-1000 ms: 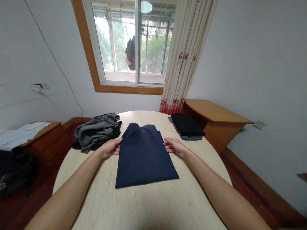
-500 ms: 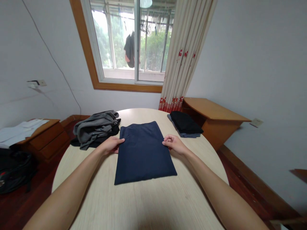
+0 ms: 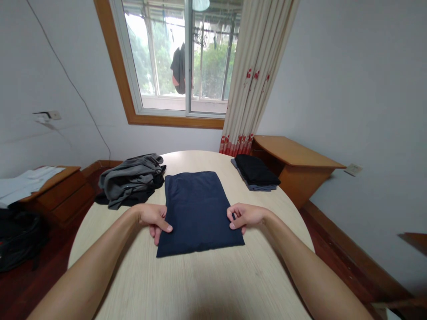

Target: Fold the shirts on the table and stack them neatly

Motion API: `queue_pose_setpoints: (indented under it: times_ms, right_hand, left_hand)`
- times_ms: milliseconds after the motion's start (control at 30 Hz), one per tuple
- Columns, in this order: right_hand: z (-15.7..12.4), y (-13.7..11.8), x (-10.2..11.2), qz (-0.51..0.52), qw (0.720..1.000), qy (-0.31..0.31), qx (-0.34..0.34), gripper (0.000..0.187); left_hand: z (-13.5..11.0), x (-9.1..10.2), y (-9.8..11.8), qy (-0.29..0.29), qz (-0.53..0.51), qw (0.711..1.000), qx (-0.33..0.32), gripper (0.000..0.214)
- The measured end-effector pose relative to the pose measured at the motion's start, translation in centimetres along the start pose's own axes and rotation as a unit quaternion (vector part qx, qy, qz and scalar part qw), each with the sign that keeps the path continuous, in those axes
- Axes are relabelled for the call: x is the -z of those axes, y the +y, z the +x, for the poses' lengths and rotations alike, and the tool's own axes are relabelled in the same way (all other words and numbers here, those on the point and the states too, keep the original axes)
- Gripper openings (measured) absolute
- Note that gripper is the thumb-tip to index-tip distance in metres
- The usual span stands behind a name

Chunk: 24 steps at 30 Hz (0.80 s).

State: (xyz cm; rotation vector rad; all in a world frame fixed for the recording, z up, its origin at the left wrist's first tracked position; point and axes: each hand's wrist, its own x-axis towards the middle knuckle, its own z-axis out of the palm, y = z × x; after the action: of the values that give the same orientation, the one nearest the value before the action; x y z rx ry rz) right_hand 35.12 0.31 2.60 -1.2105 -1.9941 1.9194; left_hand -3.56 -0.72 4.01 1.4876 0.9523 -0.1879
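A folded dark navy garment (image 3: pixel 196 209) lies flat in the middle of the round pale wooden table (image 3: pixel 207 284). My left hand (image 3: pixel 154 218) pinches its left edge near the front corner, thumb on top and fingers curled under. On the other side, my right hand (image 3: pixel 244 216) grips the right edge close to the near corner, fingers curled round the cloth. Both forearms reach in from the bottom of the view.
A heap of unfolded grey and black clothes (image 3: pixel 130 183) lies at the table's back left. A folded stack of black and grey clothes (image 3: pixel 256 173) sits at the back right. A low wooden cabinet (image 3: pixel 295 166) stands right of the table, a wooden drawer unit (image 3: pixel 55 195) left.
Both hands have slid along the navy garment's side edges toward me, from the middle to near the front corners, and closed on the cloth. The garment's far end now lies flat.
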Motion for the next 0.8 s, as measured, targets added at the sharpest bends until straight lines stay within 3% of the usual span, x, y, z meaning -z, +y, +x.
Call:
queue_pose_setpoints:
  times_ms: [200,333,400,500,633,800]
  right_hand:
    - [-0.8,-0.2,0.0,-0.001,0.995,-0.099,-0.024,0.055]
    - [-1.2,-0.4,-0.1,-0.002,0.991,-0.115,-0.071,0.057]
    - [-1.0,-0.2,0.0,0.003,0.996,-0.063,-0.064,0.055]
    - [-0.1,0.4,0.1,0.007,0.996,0.087,-0.025,0.049]
    - [1.8,1.3,-0.1,0.01,0.959,0.282,0.041,0.044]
    - [3.2,1.6,-0.4,-0.045,0.94,0.332,0.064,0.039]
  left_hand:
    - [-0.8,-0.6,1.5,-0.061,0.051,0.997,0.016,0.028]
    - [-1.0,-0.4,1.7,-0.005,0.014,0.999,0.044,0.045]
    - [-0.8,0.0,1.2,0.079,-0.018,0.995,0.059,0.057]
    - [-0.1,1.0,0.0,0.226,-0.058,0.969,0.078,0.066]
    - [1.6,1.8,-1.4,0.352,-0.111,0.928,0.044,0.057]
    - [3.6,1.4,-1.5,0.447,-0.087,0.89,0.004,0.045]
